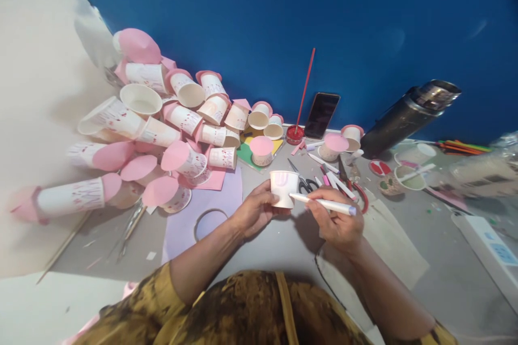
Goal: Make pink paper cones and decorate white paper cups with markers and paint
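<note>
A small white paper cup [284,187] with a faint purple marking near its rim is gripped by my left hand [259,207], thumb across its front. Between the fingers of my right hand [338,223] is a white marker [329,205], its tip at the right side of the cup wall. Whether the tip touches the cup is hard to tell. Just behind the cup lie dark-handled scissors [307,186]. Several loose markers [342,186] rest on the table behind my right hand.
Decorated paper cups with pink paper tops [190,118] are heaped at the left. Lavender paper [178,232] carries a tape ring [210,222]. At the back stand a phone [322,114], a red stick in a round base [295,135] and a black flask [399,116]. Red-handled pliers [361,198] lie right.
</note>
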`<state>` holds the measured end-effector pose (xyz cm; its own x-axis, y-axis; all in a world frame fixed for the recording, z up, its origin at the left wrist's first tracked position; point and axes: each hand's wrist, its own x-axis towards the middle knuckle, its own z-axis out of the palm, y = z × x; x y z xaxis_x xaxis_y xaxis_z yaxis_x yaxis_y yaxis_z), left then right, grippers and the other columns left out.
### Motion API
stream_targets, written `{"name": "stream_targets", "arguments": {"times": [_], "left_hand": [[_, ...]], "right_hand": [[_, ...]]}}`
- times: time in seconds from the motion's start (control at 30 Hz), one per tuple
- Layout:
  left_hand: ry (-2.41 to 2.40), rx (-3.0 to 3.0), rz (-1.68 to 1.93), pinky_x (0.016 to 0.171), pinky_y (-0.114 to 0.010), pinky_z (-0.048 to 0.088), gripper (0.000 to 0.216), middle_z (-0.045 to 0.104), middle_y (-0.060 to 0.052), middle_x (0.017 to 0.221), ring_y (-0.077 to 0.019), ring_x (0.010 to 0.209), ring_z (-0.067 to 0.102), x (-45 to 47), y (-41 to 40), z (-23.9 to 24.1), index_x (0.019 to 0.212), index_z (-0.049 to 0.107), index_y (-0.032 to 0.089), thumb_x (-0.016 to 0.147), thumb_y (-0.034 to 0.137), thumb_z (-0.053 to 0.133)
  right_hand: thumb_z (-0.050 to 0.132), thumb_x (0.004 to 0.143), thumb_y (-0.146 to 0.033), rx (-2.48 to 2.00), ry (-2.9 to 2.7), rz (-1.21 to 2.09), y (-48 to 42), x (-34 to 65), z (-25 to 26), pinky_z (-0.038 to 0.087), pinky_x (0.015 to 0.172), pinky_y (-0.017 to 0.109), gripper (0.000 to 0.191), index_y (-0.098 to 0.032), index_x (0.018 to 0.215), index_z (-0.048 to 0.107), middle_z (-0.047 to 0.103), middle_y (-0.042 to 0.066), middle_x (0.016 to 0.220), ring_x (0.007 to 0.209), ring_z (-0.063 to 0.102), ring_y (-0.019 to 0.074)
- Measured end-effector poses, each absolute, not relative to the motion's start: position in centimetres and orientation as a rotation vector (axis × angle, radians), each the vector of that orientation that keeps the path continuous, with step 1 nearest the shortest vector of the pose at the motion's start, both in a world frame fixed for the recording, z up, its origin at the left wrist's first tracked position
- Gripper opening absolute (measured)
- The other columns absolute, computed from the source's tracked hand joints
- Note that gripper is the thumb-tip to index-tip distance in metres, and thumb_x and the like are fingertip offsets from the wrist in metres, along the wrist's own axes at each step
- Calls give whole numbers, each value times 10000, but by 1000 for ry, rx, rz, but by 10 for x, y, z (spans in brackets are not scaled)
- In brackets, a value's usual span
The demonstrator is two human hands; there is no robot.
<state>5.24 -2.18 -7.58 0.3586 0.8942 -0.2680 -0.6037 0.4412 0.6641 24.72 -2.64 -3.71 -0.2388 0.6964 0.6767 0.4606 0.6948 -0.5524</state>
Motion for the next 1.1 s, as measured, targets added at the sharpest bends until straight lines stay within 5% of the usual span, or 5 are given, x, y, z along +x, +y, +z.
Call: {"name": "stream_targets", "arguments": {"times": [1.1], "left_hand": [[544, 435, 914, 780, -386, 553, 387, 721, -146, 917, -261, 832, 691, 51, -23, -79, 1093, 674, 77, 726, 193, 631]], "right_hand": [[592, 911, -156, -910, -1853, 152, -26, 253, -38, 563, 577, 284, 100, -203, 861, 665, 740, 38, 743, 631, 706, 177]]}}
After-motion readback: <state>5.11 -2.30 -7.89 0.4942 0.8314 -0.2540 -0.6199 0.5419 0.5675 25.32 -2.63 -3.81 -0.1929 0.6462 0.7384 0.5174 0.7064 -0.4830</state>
